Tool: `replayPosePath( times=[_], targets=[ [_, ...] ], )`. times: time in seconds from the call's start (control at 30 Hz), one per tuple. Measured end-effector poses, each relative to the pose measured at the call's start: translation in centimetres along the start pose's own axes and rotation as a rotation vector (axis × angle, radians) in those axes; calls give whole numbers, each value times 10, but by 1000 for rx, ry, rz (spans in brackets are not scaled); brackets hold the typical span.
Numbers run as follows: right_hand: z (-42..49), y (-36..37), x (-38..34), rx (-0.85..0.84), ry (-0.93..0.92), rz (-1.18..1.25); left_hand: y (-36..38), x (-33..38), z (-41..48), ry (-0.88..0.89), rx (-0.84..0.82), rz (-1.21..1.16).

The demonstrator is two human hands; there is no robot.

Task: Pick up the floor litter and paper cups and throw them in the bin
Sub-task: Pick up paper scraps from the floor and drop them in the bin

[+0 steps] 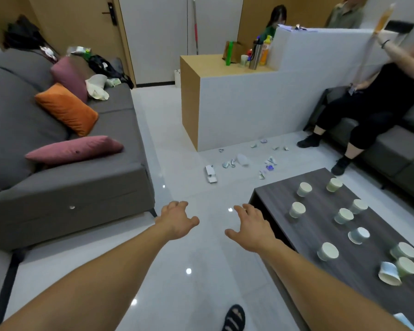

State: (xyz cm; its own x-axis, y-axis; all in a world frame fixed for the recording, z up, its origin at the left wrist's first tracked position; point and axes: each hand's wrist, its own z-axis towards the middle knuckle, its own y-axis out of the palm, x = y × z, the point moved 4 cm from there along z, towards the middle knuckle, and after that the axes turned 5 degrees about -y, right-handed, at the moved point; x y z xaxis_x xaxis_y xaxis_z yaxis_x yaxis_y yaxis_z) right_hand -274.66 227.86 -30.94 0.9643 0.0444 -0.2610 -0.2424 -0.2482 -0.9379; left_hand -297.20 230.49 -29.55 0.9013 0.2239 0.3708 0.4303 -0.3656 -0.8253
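— Reaching forward from the bottom of the frame, two bare arms stretch over a glossy white floor (189,249). What surrounds them?

— A grey sofa (58,199) fills the left of the frame, carrying an orange cushion (67,108) and two pink ones. A white-and-wood counter (237,103) stands at upper centre with bottles on top. A seated person (368,111) in black occupies a dark couch at the right edge, feet just beside the scattered rubbish.

— Anything in the way?

— A dark wood-grain coffee table (296,199) takes up the lower right, its near corner just beside the right hand (251,231). A sandalled foot (234,318) shows at the bottom edge.

— And the grip?

— The left hand (177,220) and the right are both palm down with fingers spread and relaxed, holding nothing.

— Where is the rubbish?

— Floor litter (243,161) lies at centre frame, between counter and table, well apart from the hands. It is small crumpled scraps in white, pale green and purple, with a flattened white carton (210,174) at their left. Paper cups (304,189), about ten, dot the table top. They are pale green or bluish, most standing, two bluish ones tipped over.
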Motion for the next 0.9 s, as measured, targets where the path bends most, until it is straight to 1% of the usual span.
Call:
replayPosePath(
  times=[0.17,0.3,0.4,0.47,0.67,0.9],
  targets=[
    [102,-18,39,-28,-4,36,-16,54,95,9,-1,28],
    [176,-46,73,-40,-17,57,-35,94,159,-38,-24,40],
    [231,-70,95,-34,-28,48,-49,121,207,-51,-6,11],
    [262,-82,107,-54,-14,39,-55,138,235,-50,-28,2],
    [366,-93,135,-91,14,37,-66,171,338,-58,-104,2],
    [506,-111,158,-126,99,24,-92,203,499,-44,-185,3]
  ],
)
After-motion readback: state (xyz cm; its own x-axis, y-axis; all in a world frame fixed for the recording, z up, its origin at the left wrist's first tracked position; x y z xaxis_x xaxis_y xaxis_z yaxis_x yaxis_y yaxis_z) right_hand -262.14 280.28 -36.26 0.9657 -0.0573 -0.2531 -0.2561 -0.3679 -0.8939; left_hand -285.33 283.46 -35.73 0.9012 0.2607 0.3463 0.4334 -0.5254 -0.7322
